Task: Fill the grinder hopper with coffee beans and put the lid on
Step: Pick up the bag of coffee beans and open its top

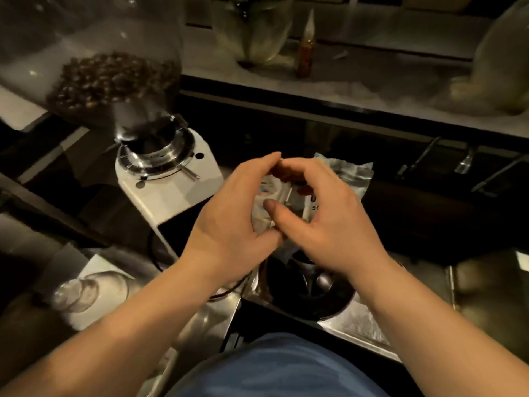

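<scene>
A clear grinder hopper stands at the upper left on a white grinder, with coffee beans piled in its lower part. Whether a lid sits on it I cannot tell. In the middle, my left hand and my right hand both grip a crumpled white and silver coffee bag, fingertips meeting over its top. The hands hide most of the bag.
A round dark container with a metal funnel sits just below my hands. A clear glass lid or dome lies at the lower left. A raised counter at the back carries a glass vase and a small bottle.
</scene>
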Motion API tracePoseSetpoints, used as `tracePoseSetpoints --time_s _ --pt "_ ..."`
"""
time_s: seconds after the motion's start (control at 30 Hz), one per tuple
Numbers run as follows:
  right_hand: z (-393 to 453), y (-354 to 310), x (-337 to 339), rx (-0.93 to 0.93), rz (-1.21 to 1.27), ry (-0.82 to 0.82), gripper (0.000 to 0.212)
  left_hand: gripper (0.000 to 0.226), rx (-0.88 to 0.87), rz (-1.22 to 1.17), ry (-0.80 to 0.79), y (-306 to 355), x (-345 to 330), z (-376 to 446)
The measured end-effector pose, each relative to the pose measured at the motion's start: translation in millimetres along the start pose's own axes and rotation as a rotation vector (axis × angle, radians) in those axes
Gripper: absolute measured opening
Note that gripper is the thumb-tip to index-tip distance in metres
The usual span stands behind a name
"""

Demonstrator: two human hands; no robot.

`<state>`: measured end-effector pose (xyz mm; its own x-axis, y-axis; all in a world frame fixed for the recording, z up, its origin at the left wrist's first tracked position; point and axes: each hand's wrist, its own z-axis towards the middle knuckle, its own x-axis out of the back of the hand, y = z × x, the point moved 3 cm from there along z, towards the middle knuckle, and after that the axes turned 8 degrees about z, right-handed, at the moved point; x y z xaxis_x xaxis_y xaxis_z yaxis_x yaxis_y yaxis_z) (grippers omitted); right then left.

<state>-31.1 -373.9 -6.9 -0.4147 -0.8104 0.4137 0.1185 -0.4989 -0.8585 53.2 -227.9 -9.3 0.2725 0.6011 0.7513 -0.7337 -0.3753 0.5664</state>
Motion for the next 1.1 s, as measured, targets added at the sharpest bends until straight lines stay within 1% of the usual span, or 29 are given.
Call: tracePoseSetpoints --time_s 0.23,0.37,0.47,0.53,0.63,0.73,0.9,1.1 --pt "7.6 58.8 56.0 -0.081 -0.11 0.113 0.042 0.084 -0.05 0.079 -0.175 16.1 -50.9 61.0" --pt "18.0 95.6 82.9 -0.126 -0.163 0.18 0.038 0.075 -0.075 0.209 -0.244 3.9 -80.3 89.8" --pt "29.7 126.5 99.6 -0.146 -0.214 0.235 0.038 0.066 -0.08 0.257 -0.331 -6.2 -102.6 107.9" --pt "36.8 144.8 105.1 -0.185 -0.23 0.235 0.039 0.064 -0.086 0.293 -0.377 -11.4 -115.5 115.0" --pt "47.2 168.8 109.3 -0.263 -0.224 0.193 0.042 0.064 -0.103 0.347 -0.436 -16.6 -133.7 121.6" --pt "54.6 185.2 108.0 -0.324 -0.186 0.133 0.039 0.065 -0.109 0.385 -0.454 -19.6 -145.4 126.8" --pt "59.3 199.1 101.5 -0.357 -0.126 0.102 0.026 0.067 -0.084 0.407 -0.485 -22.2 -157.3 136.3" --pt "63.2 196.9 98.3 -0.33 -0.082 0.108 0.013 0.053 -0.07 0.415 -0.43 -23.2 -151.9 143.4"
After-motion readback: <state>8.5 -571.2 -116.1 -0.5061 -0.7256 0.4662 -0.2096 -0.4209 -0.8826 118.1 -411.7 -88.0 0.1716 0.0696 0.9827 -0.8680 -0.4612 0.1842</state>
